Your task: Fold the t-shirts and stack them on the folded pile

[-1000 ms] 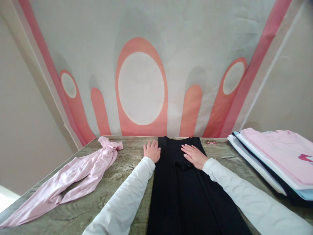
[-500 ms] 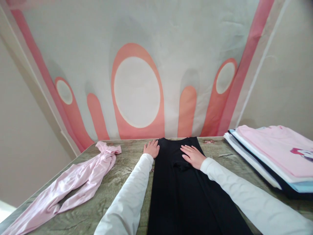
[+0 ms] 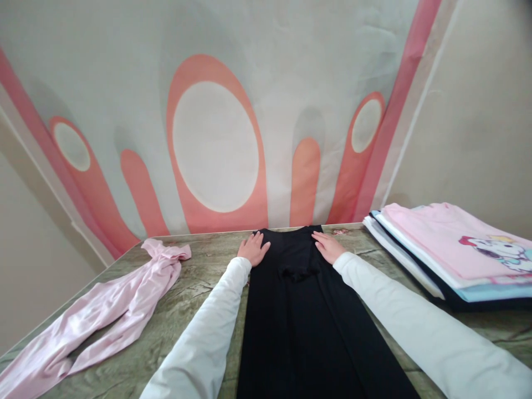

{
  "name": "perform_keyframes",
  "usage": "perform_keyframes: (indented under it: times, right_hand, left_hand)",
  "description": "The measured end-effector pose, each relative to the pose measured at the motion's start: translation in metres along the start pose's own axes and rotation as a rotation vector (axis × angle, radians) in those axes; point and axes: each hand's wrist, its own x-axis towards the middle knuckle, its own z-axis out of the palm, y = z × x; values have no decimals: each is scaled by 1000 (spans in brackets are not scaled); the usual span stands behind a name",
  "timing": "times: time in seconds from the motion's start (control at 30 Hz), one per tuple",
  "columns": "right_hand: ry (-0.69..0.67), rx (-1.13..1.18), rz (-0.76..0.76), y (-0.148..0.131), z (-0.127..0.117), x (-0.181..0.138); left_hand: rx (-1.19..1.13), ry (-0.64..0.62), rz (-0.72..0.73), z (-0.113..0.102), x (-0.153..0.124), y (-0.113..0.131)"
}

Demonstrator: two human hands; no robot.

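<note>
A long black garment lies flat down the middle of a grey-green wooden table, its far end near the wall. My left hand rests open on the garment's far left corner, fingers spread flat. On the far right edge of the garment lies my right hand, also open and flat. Both arms wear white sleeves and stretch out along the garment's two sides.
A crumpled pale pink garment lies on the left part of the table. A stack of folded clothes, topped by a pink shirt with a cartoon print, sits at the right. A pink and grey patterned wall hanging rises behind the table.
My right hand has slid outward from the middle of the black garment to its right edge. The left hand stays at the left corner. The view has shifted a little to the right.
</note>
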Motion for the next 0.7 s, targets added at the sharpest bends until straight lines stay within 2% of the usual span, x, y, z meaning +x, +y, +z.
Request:
perform_keyframes:
  times: [0.1, 0.17, 0.33, 0.43, 0.57, 0.7]
  right_hand:
    - [40, -24, 25, -1, 2, -1]
    - [45, -43, 52, -3, 2, -1]
    - [63, -68, 78, -4, -2, 0]
    - [50, -93, 106, -3, -4, 0]
    - [-35, -154, 162, 6, -5, 0]
    - [-2, -209, 279, 19, -10, 2]
  left_hand:
    - [33, 41, -29, -7, -3, 6]
    - [38, 57, 2, -15, -7, 18]
    - [-74, -121, 309, -22, -18, 63]
    - [-80, -121, 414, -16, -26, 81]
    - [-17, -46, 425, -8, -31, 85]
    - [13, -18, 427, -7, -31, 82]
